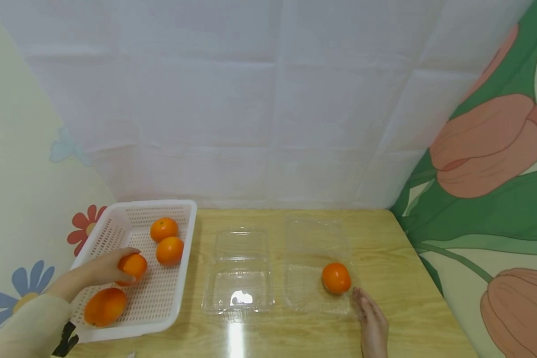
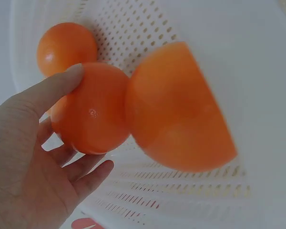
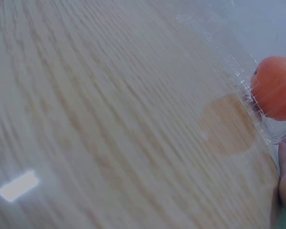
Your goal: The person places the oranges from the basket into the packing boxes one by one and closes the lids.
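My left hand (image 1: 109, 267) reaches into a white plastic basket (image 1: 173, 318) and grips an orange (image 1: 134, 267). In the left wrist view the thumb lies over that orange (image 2: 93, 112), with the fingers curled beneath it. A larger-looking orange fruit (image 2: 174, 109) touches it, partly hidden by the basket. Near the right edge of a lidded clear plastic box, laid open (image 1: 302, 298), is my right hand (image 1: 372, 320), its fingers against the box's side. One orange fruit (image 1: 336, 278) sits in this box. Only part of the right hand shows in the right wrist view.
Two more oranges (image 1: 164, 229) lie at the basket's back right, and an elongated orange fruit (image 1: 105, 307) at its front left. A second clear box (image 1: 238, 283) stands open between the basket and the filled box. A white sheet (image 1: 250, 124) hangs behind the wooden table (image 1: 376, 238).
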### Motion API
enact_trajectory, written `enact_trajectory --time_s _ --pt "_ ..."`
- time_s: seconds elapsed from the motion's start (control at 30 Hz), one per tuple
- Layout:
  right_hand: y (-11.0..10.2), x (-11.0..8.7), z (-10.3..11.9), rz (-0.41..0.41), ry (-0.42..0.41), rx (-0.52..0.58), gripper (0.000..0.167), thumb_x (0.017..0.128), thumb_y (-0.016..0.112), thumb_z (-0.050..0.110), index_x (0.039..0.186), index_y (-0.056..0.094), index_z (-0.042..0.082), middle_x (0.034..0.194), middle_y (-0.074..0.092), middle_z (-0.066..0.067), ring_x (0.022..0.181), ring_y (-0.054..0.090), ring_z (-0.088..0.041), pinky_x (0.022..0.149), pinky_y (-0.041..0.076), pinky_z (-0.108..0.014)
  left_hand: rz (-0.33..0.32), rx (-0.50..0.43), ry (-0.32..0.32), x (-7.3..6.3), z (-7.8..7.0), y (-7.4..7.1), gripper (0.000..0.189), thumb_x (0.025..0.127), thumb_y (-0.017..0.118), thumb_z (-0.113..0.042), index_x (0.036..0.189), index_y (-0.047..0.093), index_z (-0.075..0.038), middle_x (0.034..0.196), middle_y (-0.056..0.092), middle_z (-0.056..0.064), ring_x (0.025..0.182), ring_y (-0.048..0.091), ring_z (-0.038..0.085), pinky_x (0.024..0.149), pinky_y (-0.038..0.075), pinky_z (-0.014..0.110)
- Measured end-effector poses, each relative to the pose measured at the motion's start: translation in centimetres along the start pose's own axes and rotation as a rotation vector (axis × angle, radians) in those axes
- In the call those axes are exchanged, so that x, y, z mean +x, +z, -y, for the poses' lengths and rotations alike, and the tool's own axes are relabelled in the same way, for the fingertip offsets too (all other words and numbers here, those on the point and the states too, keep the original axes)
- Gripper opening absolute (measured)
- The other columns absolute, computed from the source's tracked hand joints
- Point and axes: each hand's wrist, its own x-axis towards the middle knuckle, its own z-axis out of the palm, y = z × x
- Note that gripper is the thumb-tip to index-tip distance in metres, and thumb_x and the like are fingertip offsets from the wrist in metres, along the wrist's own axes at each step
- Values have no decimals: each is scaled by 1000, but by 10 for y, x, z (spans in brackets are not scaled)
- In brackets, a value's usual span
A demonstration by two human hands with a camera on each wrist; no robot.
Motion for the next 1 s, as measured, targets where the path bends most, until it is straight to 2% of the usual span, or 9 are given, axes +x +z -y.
enact_trajectory --time_s 0.13,0.27,0.53,0.67,0.77,1.0 --pt "0 0 0 15 -8 15 43 102 56 22 138 53 -1 113 71 11 107 64 -2 94 48 -18 -40 -21 24 -7 0 -4 81 77 83 -35 137 47 8 128 54 30 106 54 44 90 43 71" --pt "0 0 0 21 0 15 44 102 56 24 139 53 0 113 70 12 107 64 -1 95 48 -18 -67 -42 18 -13 -7 -5 85 78 81 -41 140 45 5 131 53 30 110 53 46 88 44 71" --pt "1 1 2 -11 27 -27 49 101 57 28 141 51 0 113 70 15 106 63 1 93 48 -16 -153 12 29 -24 -40 -13 86 78 79 -50 141 47 -1 131 55 27 107 57 44 85 47 69" --pt "2 1 2 -24 33 -15 49 101 58 27 141 51 0 112 70 15 105 64 1 93 48 -16 -227 42 62 -29 -57 -15 86 78 78 -53 141 48 -3 131 57 23 105 58 40 85 48 67" --pt "3 1 2 -27 33 -10 48 101 58 27 140 52 1 112 70 14 105 64 1 93 48 -16 -277 78 88 -30 -68 -15 86 77 77 -58 140 50 -5 132 58 22 107 58 41 85 48 66" --pt "1 1 3 -27 26 -5 48 101 58 26 140 51 -2 110 71 14 104 64 0 92 49 -16 -333 116 138 -28 -89 -11 89 75 72 -67 137 54 -6 128 62 18 107 60 39 88 49 62"
